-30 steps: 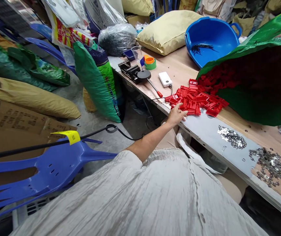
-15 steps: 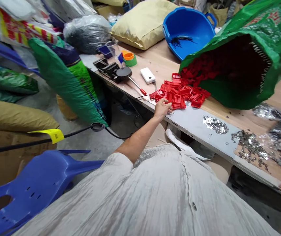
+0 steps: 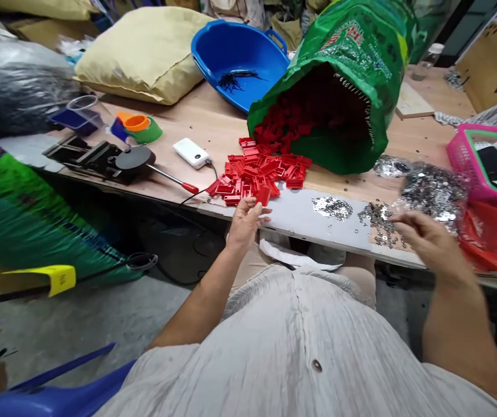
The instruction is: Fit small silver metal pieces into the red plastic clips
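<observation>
My left hand (image 3: 245, 223) pinches a red plastic piece (image 3: 263, 195) at the front edge of a heap of similar red plastic parts (image 3: 248, 174). The heap spills from the mouth of a green woven sack (image 3: 318, 156) lying on its side. Over to the right, my right hand (image 3: 431, 237) is blurred by motion beside a scatter of small metal parts (image 3: 381, 223); whether anything is between its fingers is hidden. Left of it lies a pile of flat shiny metal pieces (image 3: 332, 207) on the grey board (image 3: 294, 211).
A hand press with a red-tipped lever (image 3: 172, 176) and a white power bank (image 3: 192, 152) stand left of the heap. Behind are a blue basin (image 3: 248, 63) and a beige sack (image 3: 144, 52). A pink basket (image 3: 459, 156) and a bag of metal parts (image 3: 435, 191) sit at right.
The view has swung to the right. My left hand has drawn back slightly from the heap with a red piece in its fingers. My right hand has come over the metal parts.
</observation>
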{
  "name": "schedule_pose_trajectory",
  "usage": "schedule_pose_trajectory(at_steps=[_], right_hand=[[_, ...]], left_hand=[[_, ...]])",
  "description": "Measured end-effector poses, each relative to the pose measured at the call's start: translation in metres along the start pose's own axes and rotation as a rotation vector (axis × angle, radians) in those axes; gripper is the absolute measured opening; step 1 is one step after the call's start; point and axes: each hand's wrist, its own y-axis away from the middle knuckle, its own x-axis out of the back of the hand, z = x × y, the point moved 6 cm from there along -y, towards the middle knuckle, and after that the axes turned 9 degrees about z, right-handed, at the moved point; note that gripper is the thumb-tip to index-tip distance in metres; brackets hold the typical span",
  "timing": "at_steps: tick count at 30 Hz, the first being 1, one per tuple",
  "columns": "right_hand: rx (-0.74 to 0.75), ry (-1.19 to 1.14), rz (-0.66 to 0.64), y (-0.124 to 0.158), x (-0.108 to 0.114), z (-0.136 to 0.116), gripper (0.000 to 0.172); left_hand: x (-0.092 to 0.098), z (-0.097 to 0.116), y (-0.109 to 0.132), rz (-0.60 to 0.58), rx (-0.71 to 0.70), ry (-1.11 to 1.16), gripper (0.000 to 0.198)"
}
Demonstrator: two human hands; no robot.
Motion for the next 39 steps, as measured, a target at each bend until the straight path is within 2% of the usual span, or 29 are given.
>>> schedule_pose_trajectory(at_steps=[2,5,9,13,18,22,25,27,29,32,34,36,39], right_hand=[[0.000,0.161,-0.071,-0.004,-0.024,0.013,0.026],[0.045,0.423,-0.005,-0.007,-0.046,0.027,0.023],[0.053,0.557,0.011,-0.009,-0.061,0.037,0.025],[0.037,0.636,0.016,-0.014,-0.067,0.035,0.025],[0.029,0.677,-0.028,-0.018,-0.074,0.036,0.024],[-0.012,0.594,-0.036,-0.013,-0.066,0.039,0.023],[-0.055,0.484,-0.038,-0.006,-0.056,0.041,0.022],[-0.095,0.402,-0.033,-0.001,-0.052,0.042,0.024],[-0.151,0.259,-0.043,0.004,-0.052,0.041,0.028],[-0.193,-0.050,-0.121,0.011,-0.061,0.028,0.032],[-0.159,-0.180,-0.179,0.015,-0.068,0.010,0.031],[-0.099,-0.182,-0.182,0.019,-0.070,-0.011,0.027],[0.019,-0.116,-0.183,0.027,-0.075,-0.042,0.019]], left_hand=[[-0.010,-0.012,0.016,-0.101,0.129,0.046,0.038],[-0.023,-0.029,0.040,-0.221,0.314,0.064,0.037],[-0.032,-0.038,0.061,-0.295,0.424,0.041,0.035],[-0.037,-0.040,0.069,-0.309,0.416,-0.001,0.036],[-0.039,-0.042,0.072,-0.340,0.337,-0.079,0.037],[-0.038,-0.044,0.073,-0.343,0.280,-0.172,0.048],[-0.041,-0.044,0.074,-0.352,0.254,-0.183,0.045],[-0.045,-0.042,0.075,-0.356,0.198,-0.199,0.041],[-0.048,-0.036,0.075,-0.347,0.065,-0.272,0.039],[-0.055,-0.019,0.078,-0.336,-0.283,-0.467,0.032],[-0.061,-0.008,0.084,-0.332,-0.519,-0.582,0.029],[-0.065,-0.002,0.090,-0.332,-0.688,-0.637,0.027],[-0.068,0.002,0.096,-0.336,-0.815,-0.664,0.025]])
